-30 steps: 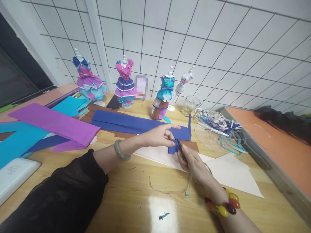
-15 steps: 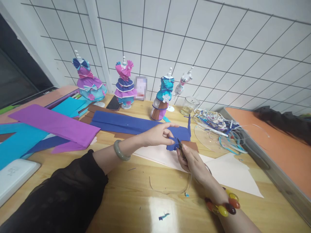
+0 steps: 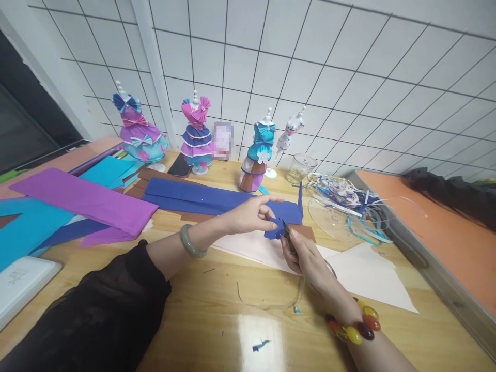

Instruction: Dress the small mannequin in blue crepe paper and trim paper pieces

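Between thumb and fingers my left hand [image 3: 256,214] pinches a small blue paper piece [image 3: 272,234] with a wavy lower edge. My right hand [image 3: 309,256] grips small dark scissors [image 3: 287,233], whose blades meet the right side of that piece. The scissor handles are mostly covered by my fingers. Behind both hands lies a long folded strip of dark blue crepe paper [image 3: 189,197]. White paper sheets [image 3: 372,274] spread out under and to the right of my hands, with brown paper [image 3: 304,233] just behind them.
Mini mannequins in paper dresses [image 3: 197,137] stand along the back, near a glass cup [image 3: 301,168] and a phone [image 3: 180,165]. Purple crepe paper [image 3: 89,194] and a white box [image 3: 27,284] lie left. Tangled ribbon scraps [image 3: 341,194] sit at right; a blue scrap [image 3: 261,345] lies in front.
The view has shifted very slightly. The small blue piece is turned a little between my hands, with the scissors still at its edge; both hands stay nearly in place.
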Demonstrator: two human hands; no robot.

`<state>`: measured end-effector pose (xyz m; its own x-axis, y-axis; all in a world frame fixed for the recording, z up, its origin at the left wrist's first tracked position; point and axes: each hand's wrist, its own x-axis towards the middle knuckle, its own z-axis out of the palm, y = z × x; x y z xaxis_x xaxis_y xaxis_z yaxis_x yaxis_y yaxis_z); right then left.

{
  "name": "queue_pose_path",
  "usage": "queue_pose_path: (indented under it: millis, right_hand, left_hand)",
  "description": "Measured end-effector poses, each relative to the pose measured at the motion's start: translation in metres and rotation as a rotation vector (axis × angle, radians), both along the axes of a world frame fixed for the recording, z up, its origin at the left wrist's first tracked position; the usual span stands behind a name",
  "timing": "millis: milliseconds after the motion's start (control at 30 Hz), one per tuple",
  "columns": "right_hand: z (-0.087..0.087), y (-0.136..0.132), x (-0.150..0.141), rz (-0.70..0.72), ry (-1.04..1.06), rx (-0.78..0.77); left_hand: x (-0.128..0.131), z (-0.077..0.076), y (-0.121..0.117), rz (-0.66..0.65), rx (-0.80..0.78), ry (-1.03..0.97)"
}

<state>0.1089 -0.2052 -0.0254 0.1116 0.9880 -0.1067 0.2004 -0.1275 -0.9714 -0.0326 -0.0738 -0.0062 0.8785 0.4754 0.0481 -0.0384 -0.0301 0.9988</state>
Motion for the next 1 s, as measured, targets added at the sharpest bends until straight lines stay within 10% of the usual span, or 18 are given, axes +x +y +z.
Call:
queue_pose_path:
  millis: [1000]
  right_hand:
    - [-0.0009,-0.0005,0.0004,-0.004,-0.018,-0.013]
  left_hand:
    - [0.0003,-0.0034,0.003,-0.022,0.025,0.006]
